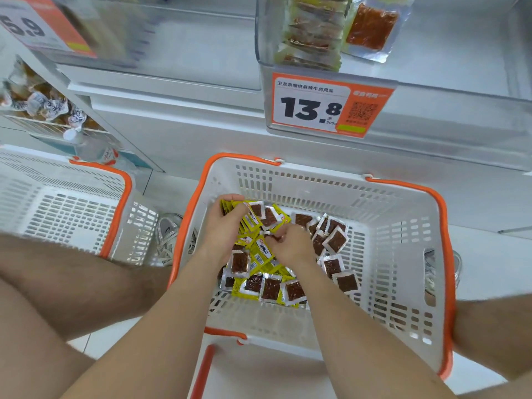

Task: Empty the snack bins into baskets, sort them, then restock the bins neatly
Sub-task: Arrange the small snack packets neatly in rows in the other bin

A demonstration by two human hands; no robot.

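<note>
Left forearm (172, 306) and right forearm (359, 326), 2 items, bare, reaching down from the crouching person into 1 white basket (444, 254) with an orange rim, set on the floor below the shelf. Left hand (221, 223): curled round 1 stack (230, 207) of yellow packets, held on edge near the basket's far left corner. Right hand (290, 246): fingers bent, tips drawn together just beside the stack, apparently pinching the edge of one of the loose packets (336, 241); blur hides which one. Loose packets: many, yellow-backed with a clear window on brown contents, scattered over the basket floor, some face up, some face down. Second basket (72, 203), same type, at the left, well apart. Bin (260, 30), clear, on the shelf above, with a few packets standing in it and 1 price tag (311, 108) reading 13.8 on its front. Bottle (92, 148) and shoe (168, 231) beside the baskets. Step judged in hand: sorting, gathering packets into an aligned stack. Next move calls for turning the pinched packet the same way as the stack and sliding it on squarely.
</note>
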